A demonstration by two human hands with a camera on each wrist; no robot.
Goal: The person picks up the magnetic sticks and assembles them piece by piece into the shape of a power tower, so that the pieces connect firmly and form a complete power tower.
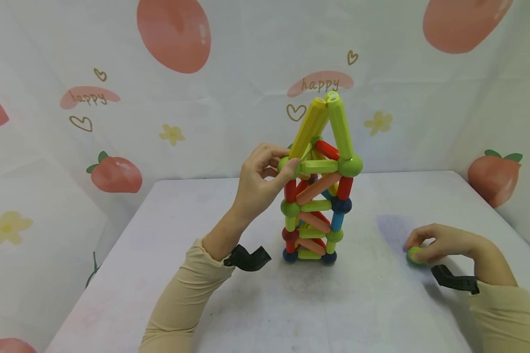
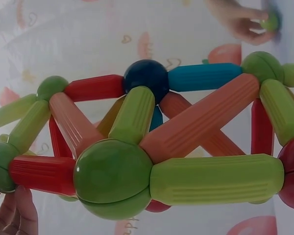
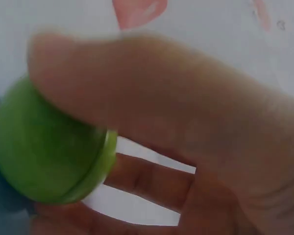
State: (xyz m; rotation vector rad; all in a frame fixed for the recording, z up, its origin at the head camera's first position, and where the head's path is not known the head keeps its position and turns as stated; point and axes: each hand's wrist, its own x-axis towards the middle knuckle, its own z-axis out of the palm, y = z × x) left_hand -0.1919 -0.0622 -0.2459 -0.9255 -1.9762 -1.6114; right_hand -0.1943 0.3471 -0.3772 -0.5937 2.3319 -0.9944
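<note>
A tall tower of coloured rods and balls stands upright on the table, narrowing at the top where yellow and lime rods lean together. My left hand pinches a green ball at the tower's upper left corner between thumb and fingers. Off to the right, my right hand holds a loose green ball low by the tabletop, thumb across one side and fingers curled on the other. No ball sits on the leaning rods' tips.
The white table reaches back to a cloth backdrop printed with peaches, hearts and flowers. A black strap sticks out from the left wrist, and another black strap from the right.
</note>
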